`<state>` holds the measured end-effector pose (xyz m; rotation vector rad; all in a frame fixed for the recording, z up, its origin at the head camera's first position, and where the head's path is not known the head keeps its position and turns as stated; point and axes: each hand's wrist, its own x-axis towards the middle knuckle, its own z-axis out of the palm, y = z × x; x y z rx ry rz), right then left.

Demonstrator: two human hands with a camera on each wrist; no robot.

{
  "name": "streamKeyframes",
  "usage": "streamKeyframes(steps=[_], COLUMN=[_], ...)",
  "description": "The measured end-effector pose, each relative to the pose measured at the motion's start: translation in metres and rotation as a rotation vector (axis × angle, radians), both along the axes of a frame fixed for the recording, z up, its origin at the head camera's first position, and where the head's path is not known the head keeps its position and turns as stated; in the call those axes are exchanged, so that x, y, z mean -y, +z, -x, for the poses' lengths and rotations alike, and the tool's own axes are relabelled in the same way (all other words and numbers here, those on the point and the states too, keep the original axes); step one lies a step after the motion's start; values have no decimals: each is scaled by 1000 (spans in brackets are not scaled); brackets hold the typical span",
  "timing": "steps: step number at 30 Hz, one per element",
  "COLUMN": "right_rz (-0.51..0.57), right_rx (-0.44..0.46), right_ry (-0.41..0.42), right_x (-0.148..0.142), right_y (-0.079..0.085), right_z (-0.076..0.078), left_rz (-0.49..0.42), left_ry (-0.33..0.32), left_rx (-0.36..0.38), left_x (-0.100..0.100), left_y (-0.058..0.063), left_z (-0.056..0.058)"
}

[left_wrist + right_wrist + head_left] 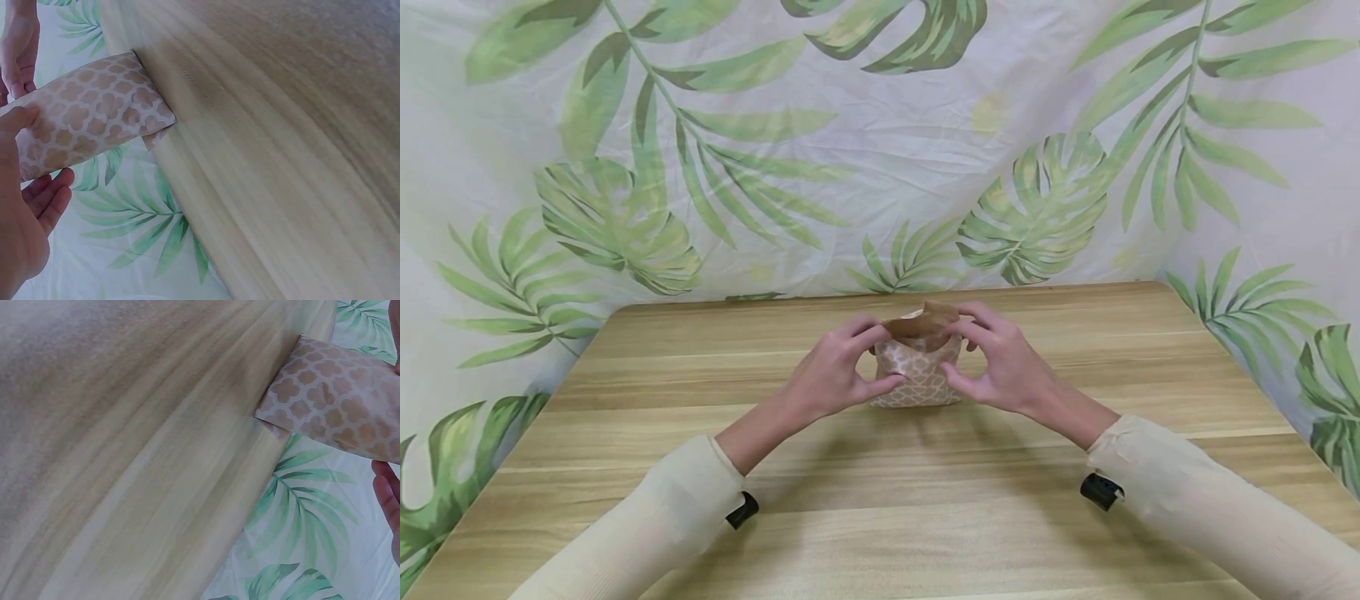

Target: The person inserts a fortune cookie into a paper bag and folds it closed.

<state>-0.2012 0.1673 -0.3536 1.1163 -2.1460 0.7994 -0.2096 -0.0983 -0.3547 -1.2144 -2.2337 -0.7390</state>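
Observation:
A small brown paper bag (916, 382) with a pale quatrefoil pattern stands upright on the wooden table, its mouth open at the top. My left hand (829, 372) holds its left side, thumb on the front panel and fingers behind near the rim. On the opposite side, my right hand (1009, 367) grips it the same way, with the thumb against the front and fingers up at the rim. The bag's patterned front (94, 109) and flat base edge show in the left wrist view, resting on the tabletop. Its inside is mostly hidden.
The wood-grain table (880, 517) stretches around the bag on all sides. Behind its far edge hangs a white cloth (910, 158) printed with green leaves, which continues down the left and right sides. Black wrist-worn devices (1101, 492) sit under both cream sleeves.

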Motion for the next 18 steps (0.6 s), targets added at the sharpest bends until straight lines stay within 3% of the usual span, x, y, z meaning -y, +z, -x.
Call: streamKeyframes(steps=[5, 8, 14, 18], right_rz=[-18, -1, 60, 117], right_rx=[21, 54, 153, 300], right_ry=[-20, -7, 56, 79], right_x=[0, 1, 3, 5], right_y=[2, 3, 3, 2], right_z=[1, 0, 2, 2], left_rz=[13, -19, -133, -221], left_ry=[8, -29, -106, -119], left_rx=[3, 35, 162, 290], left_x=[0, 0, -4, -8], left_y=[1, -1, -5, -6], left_z=[0, 1, 2, 2])
